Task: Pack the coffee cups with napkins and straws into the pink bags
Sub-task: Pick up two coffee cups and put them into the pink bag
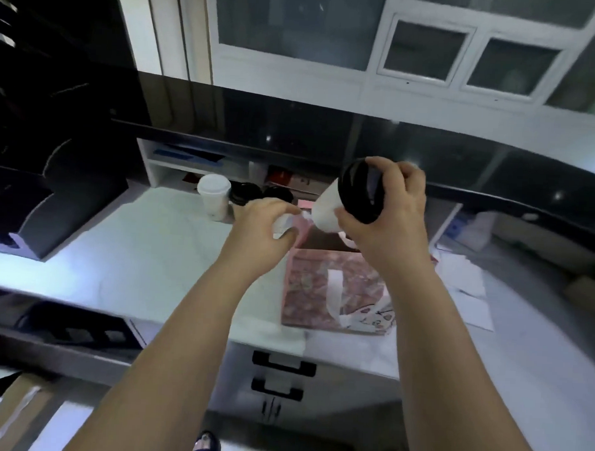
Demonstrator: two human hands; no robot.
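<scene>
Tilting the cup (327, 211) just over the bag (321, 287) on the tabletop (153, 250), right grip (391, 208) wraps its lidded end while left grip (262, 220) pinches the bag's top, probably holding the mouth open.

Head view: cup held tilted over an open pink bag, centre of frame.
The right grip (387, 215) curls round a white coffee cup (327, 209) with a black lid (359, 190), tilted, base toward the mouth of the pink bag (307, 286). The left grip (259, 224) pinches a white piece at the bag's upper left rim; whether it is the handle cannot be told. The bag stands on the pale counter (153, 254). Left of centre, upper half, a white-lidded cup (213, 197) stands upright, two dark-lidded cups (246, 192) just beside it. White papers (466, 282) lie at right.
</scene>
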